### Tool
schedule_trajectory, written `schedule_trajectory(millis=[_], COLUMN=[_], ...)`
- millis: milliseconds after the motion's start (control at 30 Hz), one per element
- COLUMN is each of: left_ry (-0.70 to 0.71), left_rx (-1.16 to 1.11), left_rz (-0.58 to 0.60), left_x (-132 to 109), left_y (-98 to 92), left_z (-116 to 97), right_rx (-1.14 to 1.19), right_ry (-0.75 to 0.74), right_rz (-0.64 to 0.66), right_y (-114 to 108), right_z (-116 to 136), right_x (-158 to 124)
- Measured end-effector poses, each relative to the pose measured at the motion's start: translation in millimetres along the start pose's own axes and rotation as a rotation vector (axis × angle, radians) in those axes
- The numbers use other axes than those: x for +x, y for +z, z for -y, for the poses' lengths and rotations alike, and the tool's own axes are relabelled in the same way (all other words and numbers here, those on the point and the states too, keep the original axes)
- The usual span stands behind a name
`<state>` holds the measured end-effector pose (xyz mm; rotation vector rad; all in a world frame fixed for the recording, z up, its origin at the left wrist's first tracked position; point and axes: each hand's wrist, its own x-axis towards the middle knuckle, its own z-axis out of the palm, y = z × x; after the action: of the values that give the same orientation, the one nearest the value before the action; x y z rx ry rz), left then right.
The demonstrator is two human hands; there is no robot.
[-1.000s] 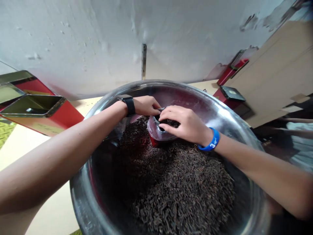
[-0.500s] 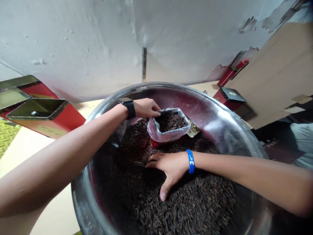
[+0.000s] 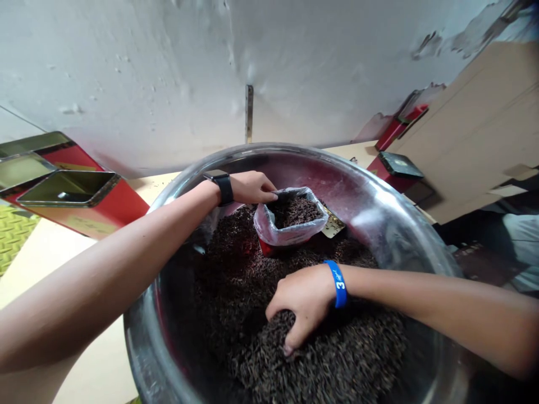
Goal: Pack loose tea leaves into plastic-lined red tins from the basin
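Observation:
Dark loose tea leaves (image 3: 332, 353) fill the bottom of a big shiny metal basin (image 3: 421, 235). Among them stands a red tin lined with a clear plastic bag (image 3: 290, 233), full of leaves. My left hand (image 3: 255, 188), a black watch on its wrist, pinches the bag's edge at the tin's left rear corner. Nearer to me, my right hand (image 3: 301, 303), with a blue wristband, is curled into the leaves, some of them between thumb and fingers. Its fingertips are buried. A gold-coloured flat piece (image 3: 333, 224) lies right of the tin.
Open red tins (image 3: 126, 202) stand on the pale table (image 3: 101, 348) left of the basin. More red tins (image 3: 396, 168) are at the right, by a cardboard sheet (image 3: 484, 123). A pale wall (image 3: 168, 73) rises behind.
My right hand has moved slightly right and towards me, its spread fingers now curled down into the leaves. The left hand keeps its hold on the bag's edge.

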<state>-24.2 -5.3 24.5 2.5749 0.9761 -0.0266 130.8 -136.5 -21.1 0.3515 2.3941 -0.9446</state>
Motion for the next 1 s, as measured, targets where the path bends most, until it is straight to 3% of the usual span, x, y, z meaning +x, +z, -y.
schedule_trajectory(millis=[167, 300, 367, 467, 600, 667, 767, 833, 933, 1000], left_ry=[-0.061, -0.125, -0.131, -0.148, -0.113, -0.076, -0.067, -0.072, -0.06, -0.062], left_rx=[-0.01, -0.036, -0.039, -0.039, -0.069, -0.085, -0.089, -0.069, -0.043, -0.04], left_rz=[-0.034, -0.048, -0.055, -0.069, -0.078, -0.06, -0.025, -0.028, -0.039, -0.028], left_x=[0, 1, 3, 3, 3, 2, 2, 2, 2, 2], left_y=[0.4, 1.7, 2.4, 2.5, 1.5, 1.8, 3.1, 3.4, 2.6, 1.7], left_z=[-3, -3, -1, 4, 7, 7, 5, 4, 2, 1], right_rx=[0.018, -0.044, -0.123, -0.198, -0.245, -0.262, -0.32, -0.36, -0.378, -0.369], right_ry=[-0.002, 0.097, 0.147, 0.146, 0.259, 0.295, 0.267, 0.262, 0.245, 0.215], right_rz=[-0.349, -0.912, -1.056, -1.034, -1.184, -1.098, -0.862, -0.791, -0.816, -0.917], right_y=[-32, -61, -67, -68, -66, -64, -58, -54, -53, -54], right_z=[6, -10, -24, -37, -36, -38, -48, -54, -56, -52], right_x=[-29, -50, -53, -62, -86, -92, -81, -67, -53, -53])
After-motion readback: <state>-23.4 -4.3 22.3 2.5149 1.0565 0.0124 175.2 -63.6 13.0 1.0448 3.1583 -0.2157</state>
